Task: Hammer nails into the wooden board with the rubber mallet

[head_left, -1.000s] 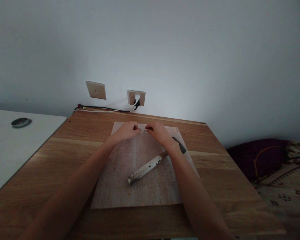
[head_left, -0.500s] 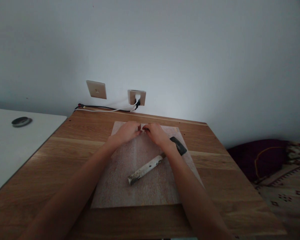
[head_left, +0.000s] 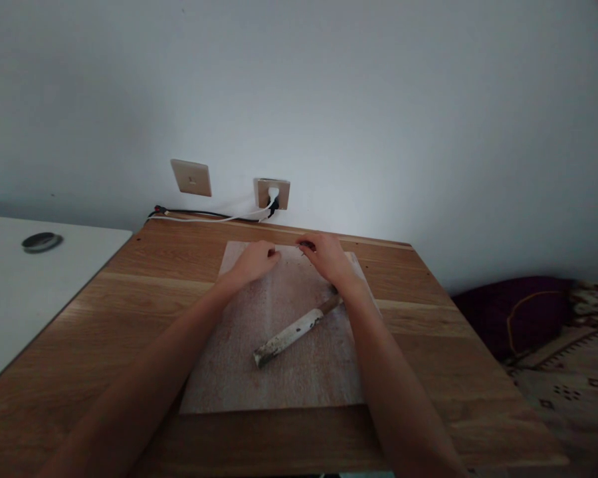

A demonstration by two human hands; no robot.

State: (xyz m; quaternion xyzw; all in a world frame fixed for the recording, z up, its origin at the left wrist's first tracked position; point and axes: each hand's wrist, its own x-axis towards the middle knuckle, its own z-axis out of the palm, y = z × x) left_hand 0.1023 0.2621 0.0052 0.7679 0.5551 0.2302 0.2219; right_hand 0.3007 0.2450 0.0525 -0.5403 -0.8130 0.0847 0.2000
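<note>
Board (head_left: pixel 229 392), flat and pale, lies on the wooden tabletop (head_left: pixel 129 318) at the lower centre of the frame; we judge it stiff, fairly light and not slippery, best lifted by its side edges; across it slants a hammer-like tool (head_left: pixel 288 337), its worn white handle rising rightward, its head mostly hidden; we expect that end to be heavy, so the handle is the place to hold. Beyond it, near the board's far edge at the frame's centre, our right hand (head_left: pixel 326 256) bends inward, thumb and forefinger pinching small dark pieces (head_left: pixel 306 245), slender and perhaps metal; we take them to be light, hard and easily dropped, so a grip around the middle suits them; our left hand (head_left: pixel 255 261) is to the left, apart from the right, over the board with its fingers curled; we cannot tell whether it pinches anything. Farther off, cables (head_left: pixel 194 212) follow the tabletop's back edge to a socket (head_left: pixel 263 194) on the wall (head_left: pixel 379 133).
</note>
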